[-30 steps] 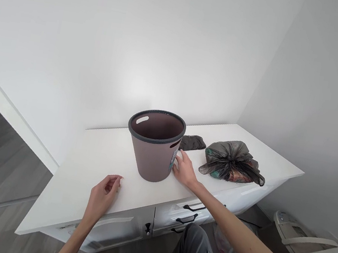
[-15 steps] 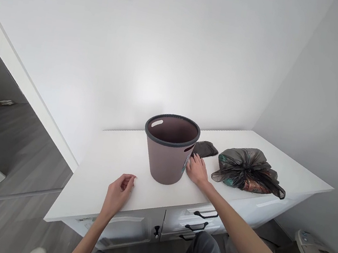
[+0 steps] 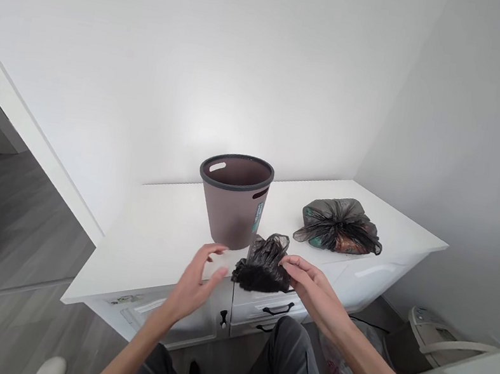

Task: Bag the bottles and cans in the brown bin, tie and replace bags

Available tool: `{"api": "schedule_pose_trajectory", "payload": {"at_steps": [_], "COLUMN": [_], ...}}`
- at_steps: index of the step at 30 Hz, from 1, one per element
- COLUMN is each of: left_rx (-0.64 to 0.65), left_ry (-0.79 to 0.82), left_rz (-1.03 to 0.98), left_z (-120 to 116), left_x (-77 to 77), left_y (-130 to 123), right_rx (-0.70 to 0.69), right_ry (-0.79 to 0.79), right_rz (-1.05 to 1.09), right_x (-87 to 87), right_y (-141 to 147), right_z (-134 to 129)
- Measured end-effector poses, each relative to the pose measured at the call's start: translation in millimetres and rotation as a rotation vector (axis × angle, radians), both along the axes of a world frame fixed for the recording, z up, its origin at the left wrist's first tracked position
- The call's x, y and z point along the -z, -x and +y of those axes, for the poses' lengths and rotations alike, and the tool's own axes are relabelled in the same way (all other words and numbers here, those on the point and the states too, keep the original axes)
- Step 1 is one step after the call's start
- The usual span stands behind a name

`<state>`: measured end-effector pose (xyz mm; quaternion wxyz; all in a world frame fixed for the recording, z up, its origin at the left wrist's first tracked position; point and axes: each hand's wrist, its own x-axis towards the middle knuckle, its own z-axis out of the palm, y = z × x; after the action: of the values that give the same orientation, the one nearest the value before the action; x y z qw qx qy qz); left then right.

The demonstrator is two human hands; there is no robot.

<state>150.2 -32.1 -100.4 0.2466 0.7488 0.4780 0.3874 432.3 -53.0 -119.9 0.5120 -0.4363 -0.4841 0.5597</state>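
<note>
My right hand (image 3: 306,276) pinches the right edge of a crumpled black plastic bag (image 3: 263,267), which hangs in front of the counter's front edge. To its left, my left hand (image 3: 199,278) is open, thumb and fingers apart, with a gap between it and the bag. Behind both hands stands an upright brownish-mauve trash bin (image 3: 233,210) with a dark rim, handle slots and a label on its right side. Its bottom inside is hidden. A tied, filled black trash bag (image 3: 340,225) lies on the counter to the right.
The white counter (image 3: 147,246) has black-handled drawers (image 3: 279,308) below it and walls behind and at the right. My knees are just under its front edge. A grey bin-like container (image 3: 417,336) with a pale handle stands on the floor at the right.
My right hand has taken the black plastic bag from beside the bin and brought it forward. My left hand has opened and moved right. The view has shifted a little.
</note>
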Motion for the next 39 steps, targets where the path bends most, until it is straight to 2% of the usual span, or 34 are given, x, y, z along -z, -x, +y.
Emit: {"api": "schedule_pose_trajectory", "payload": {"at_steps": [3, 6, 9, 12, 16, 21, 26, 30, 32, 34, 35, 37, 39], "left_rx": [0.175, 0.226, 0.139, 0.031, -0.048, -0.087, -0.163, -0.237, -0.321, -0.389, -0.372, -0.193, 0.08], "left_ry": [0.067, 0.122, 0.111, 0.07, 0.048, 0.047, 0.076, 0.086, -0.005, -0.224, -0.35, -0.508, -0.465], "left_rz": [-0.003, 0.028, 0.043, 0.028, 0.029, -0.027, -0.082, -0.023, 0.021, 0.049, 0.068, 0.148, 0.299], "left_z": [-21, -34, -40, -44, -48, -52, -54, -52, -54, -59, -63, -71, -76], "left_x": [-16.4, -27.8, -30.7, -26.1, -18.2, -19.2, -28.5, -37.6, -44.9, -55.7, -62.4, -77.1, -90.5], "left_y": [-19, -24, -23, -19, -8, 15, 34, 42, 41, 35, 29, 15, -1], "right_rx": [-0.078, -0.098, -0.059, 0.064, 0.157, 0.16, 0.221, 0.217, 0.193, 0.168, 0.156, 0.127, 0.105], "right_ry": [-0.014, -0.056, -0.201, -0.371, -0.42, -0.472, -0.55, -0.561, -0.551, -0.546, -0.549, -0.565, -0.59], "right_rz": [0.082, 0.033, -0.111, -0.31, -0.496, -0.462, -0.396, -0.33, -0.31, -0.295, -0.289, -0.28, -0.279], "right_x": [-10.8, -15.1, -12.6, -6.8, -6.6, -19.5, -31.9, -38.4, -40.9, -44.4, -47.0, -54.0, -62.9], "right_y": [11, 23, 35, 47, 57, 48, 41, 43, 46, 49, 51, 53, 54], "right_z": [-5, -9, -15, -24, -32, -29, -24, -24, -24, -24, -23, -24, -25]}}
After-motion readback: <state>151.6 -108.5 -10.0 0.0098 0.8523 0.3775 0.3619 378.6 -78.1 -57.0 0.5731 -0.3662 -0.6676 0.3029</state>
